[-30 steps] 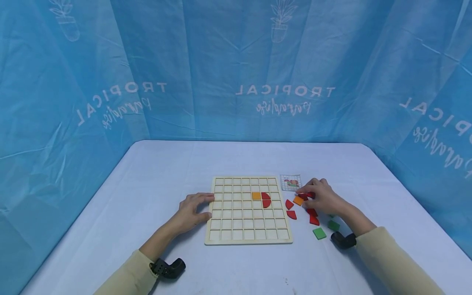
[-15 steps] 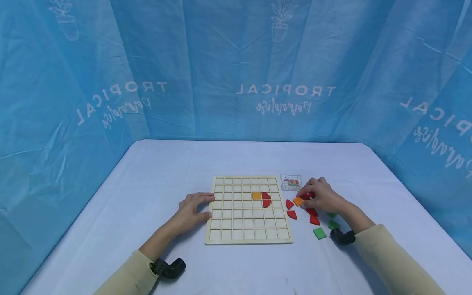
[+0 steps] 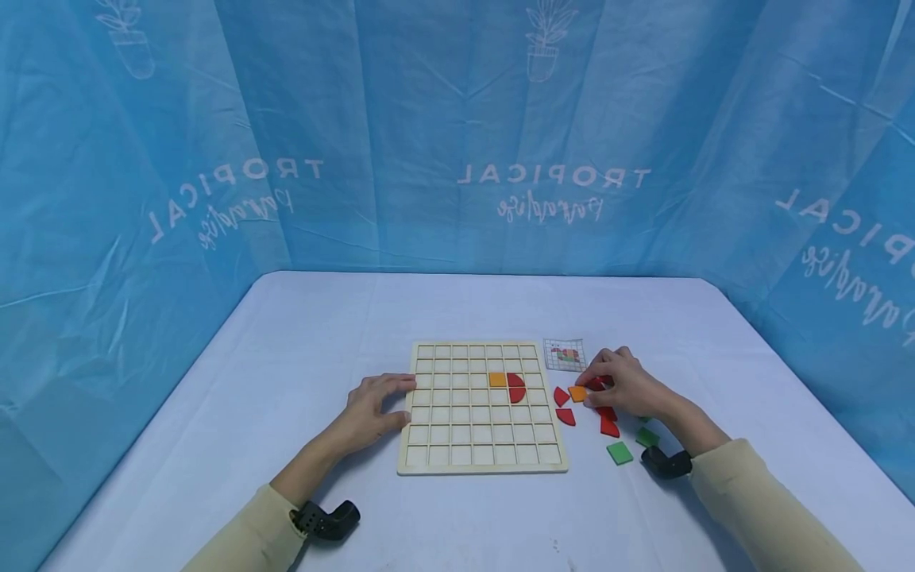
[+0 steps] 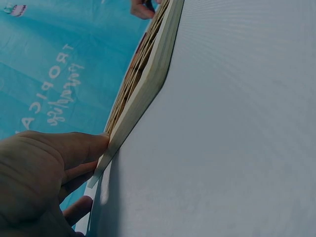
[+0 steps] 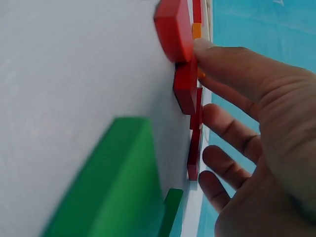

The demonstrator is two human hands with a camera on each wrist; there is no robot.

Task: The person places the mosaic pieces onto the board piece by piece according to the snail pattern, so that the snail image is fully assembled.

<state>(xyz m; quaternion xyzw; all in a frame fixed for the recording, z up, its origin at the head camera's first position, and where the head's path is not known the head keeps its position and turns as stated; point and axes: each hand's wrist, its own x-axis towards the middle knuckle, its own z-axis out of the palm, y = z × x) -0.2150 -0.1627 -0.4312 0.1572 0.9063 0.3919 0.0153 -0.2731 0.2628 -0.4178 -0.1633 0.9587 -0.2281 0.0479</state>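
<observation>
A pale grid board [image 3: 461, 455] lies on the white table, with one orange square tile [image 3: 496, 380] and two red quarter-round tiles [image 3: 515, 394] in its cells. My left hand [image 3: 368, 413] rests against the board's left edge; in the left wrist view the straight thumb [image 4: 91, 148] touches that edge. Right of the board, my right hand [image 3: 623, 383] pinches another orange square tile [image 3: 577, 394] between thumb and forefinger, low over the table. Red tiles [image 3: 609, 427] lie around and partly under this hand. In the right wrist view its other fingers [image 5: 224, 163] are loosely bent.
A small printed pattern card [image 3: 565, 354] lies beside the board's upper right corner. Two more red quarter-round tiles [image 3: 565, 416] are near the board's right edge. Green square tiles [image 3: 619, 453] lie by the right wrist. A blue curtain [image 3: 457, 159] hangs behind the table.
The right hand's thumb and forefinger have come down from the red tiles onto the orange square tile, which has turned slightly. The left hand and board have stayed still.
</observation>
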